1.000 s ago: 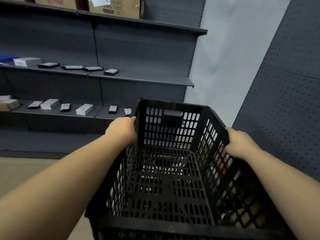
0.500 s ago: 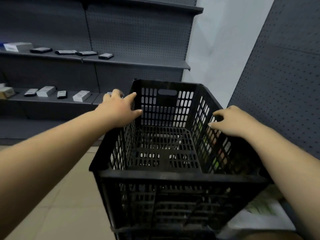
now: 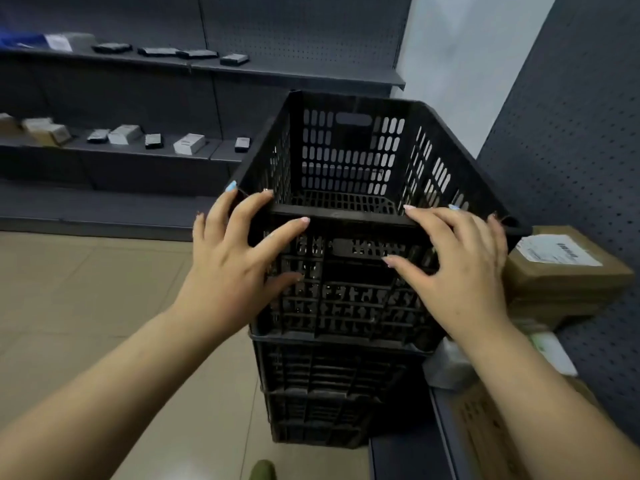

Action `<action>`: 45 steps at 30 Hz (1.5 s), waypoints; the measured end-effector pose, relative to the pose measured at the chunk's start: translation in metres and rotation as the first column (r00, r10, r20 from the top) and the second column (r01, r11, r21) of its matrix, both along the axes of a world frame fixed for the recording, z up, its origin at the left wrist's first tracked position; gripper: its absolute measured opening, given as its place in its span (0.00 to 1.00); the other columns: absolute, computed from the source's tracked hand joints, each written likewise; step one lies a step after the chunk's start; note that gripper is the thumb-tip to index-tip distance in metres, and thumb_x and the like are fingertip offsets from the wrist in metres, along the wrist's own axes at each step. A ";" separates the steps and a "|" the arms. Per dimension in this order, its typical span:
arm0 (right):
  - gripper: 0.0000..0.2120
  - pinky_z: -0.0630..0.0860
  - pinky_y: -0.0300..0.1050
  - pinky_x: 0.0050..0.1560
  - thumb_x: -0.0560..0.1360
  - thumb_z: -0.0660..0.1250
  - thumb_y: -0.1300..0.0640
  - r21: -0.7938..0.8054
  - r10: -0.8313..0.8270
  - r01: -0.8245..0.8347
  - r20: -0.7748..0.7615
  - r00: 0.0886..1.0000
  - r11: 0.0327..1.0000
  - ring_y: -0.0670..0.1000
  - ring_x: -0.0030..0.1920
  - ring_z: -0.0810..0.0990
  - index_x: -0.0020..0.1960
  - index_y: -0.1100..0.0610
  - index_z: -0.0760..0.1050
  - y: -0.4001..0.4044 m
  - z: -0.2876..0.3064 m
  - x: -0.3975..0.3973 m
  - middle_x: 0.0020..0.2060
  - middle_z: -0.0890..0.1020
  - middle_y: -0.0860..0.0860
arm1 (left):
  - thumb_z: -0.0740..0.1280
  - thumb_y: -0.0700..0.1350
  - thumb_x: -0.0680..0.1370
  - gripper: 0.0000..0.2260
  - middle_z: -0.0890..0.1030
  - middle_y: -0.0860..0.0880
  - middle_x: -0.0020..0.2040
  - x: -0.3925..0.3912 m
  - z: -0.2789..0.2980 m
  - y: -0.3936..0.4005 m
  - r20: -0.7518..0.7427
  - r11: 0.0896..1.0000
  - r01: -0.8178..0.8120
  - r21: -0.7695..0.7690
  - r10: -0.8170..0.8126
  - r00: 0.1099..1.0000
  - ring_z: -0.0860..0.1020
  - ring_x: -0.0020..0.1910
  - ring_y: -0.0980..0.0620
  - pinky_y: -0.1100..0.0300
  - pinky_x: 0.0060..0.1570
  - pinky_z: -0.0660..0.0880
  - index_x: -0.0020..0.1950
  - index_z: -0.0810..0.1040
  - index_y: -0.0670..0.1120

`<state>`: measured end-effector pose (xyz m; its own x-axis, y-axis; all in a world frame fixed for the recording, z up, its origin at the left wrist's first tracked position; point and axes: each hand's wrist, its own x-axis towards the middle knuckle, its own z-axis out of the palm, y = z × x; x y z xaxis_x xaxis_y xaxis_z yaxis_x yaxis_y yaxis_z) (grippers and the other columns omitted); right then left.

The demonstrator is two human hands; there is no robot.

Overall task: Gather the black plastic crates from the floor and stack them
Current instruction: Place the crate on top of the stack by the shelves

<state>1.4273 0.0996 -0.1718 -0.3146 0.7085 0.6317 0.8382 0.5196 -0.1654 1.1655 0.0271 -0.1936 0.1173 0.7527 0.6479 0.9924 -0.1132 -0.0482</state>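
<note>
An empty black perforated plastic crate [image 3: 349, 157] sits on top of a stack of other black crates [image 3: 329, 389] standing on the tiled floor. My left hand [image 3: 232, 261] is spread, fingers apart, against the near left corner and front wall of the top crate. My right hand [image 3: 457, 265] lies spread on the near right part of the same wall, fingertips at the rim. Neither hand is closed around the crate.
Grey shelving [image 3: 114, 150] with small boxes lines the left and far side. A pegboard wall [image 3: 571, 140] rises on the right, with cardboard parcels [image 3: 561, 271] and packages beside the stack. Tiled floor [image 3: 86, 299] lies to the left.
The crate, held by its side rims a second ago, now rests on the stack. Both hands have let go of the sides and moved to its near wall.
</note>
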 end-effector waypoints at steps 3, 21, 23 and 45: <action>0.23 0.52 0.53 0.68 0.67 0.72 0.37 -0.021 -0.070 0.069 -0.049 0.996 0.997 0.53 0.57 0.69 0.59 0.45 0.78 0.003 0.005 -0.013 0.50 0.76 0.47 | 0.77 0.49 0.68 0.27 0.69 0.40 0.64 -0.001 0.002 0.012 0.029 0.998 0.060 0.023 -0.061 0.998 0.63 0.67 0.32 0.38 0.65 0.66 0.63 0.70 0.51; 0.19 0.51 0.55 0.69 0.66 0.72 0.38 -0.023 -0.132 0.131 -0.124 0.983 0.991 0.55 0.56 0.71 0.52 0.47 0.80 0.011 0.004 -0.034 0.47 0.76 0.47 | 0.77 0.44 0.68 0.23 0.65 0.40 0.60 -0.025 0.003 0.027 -0.027 0.986 0.136 0.099 -0.134 0.991 0.64 0.61 0.35 0.45 0.38 0.78 0.58 0.70 0.47; 0.20 0.52 0.59 0.70 0.67 0.73 0.40 0.013 -0.093 0.096 -0.138 0.986 0.995 0.57 0.59 0.70 0.56 0.47 0.80 0.006 0.002 -0.028 0.52 0.76 0.50 | 0.76 0.44 0.71 0.22 0.64 0.40 0.63 -0.030 -0.003 0.027 -0.032 0.970 0.189 0.150 -0.187 0.982 0.64 0.65 0.34 0.43 0.54 0.75 0.60 0.70 0.47; 0.56 0.75 0.59 0.55 0.66 0.78 0.48 -0.575 -0.534 0.280 -0.335 0.776 0.769 0.66 0.63 0.73 0.77 0.56 0.41 0.021 -0.088 0.014 0.71 0.66 0.63 | 0.72 0.38 0.73 0.30 0.70 0.44 0.67 -0.026 -0.093 0.018 0.518 0.976 0.117 -0.184 -0.005 0.855 0.80 0.50 0.40 0.52 0.39 0.79 0.66 0.63 0.60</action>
<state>1.4415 0.1209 -0.2602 0.3107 0.9353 0.1691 0.7030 -0.1064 -0.7032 1.1393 0.0452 -0.2866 -0.1384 0.8754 0.4632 0.8600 -0.1257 0.4945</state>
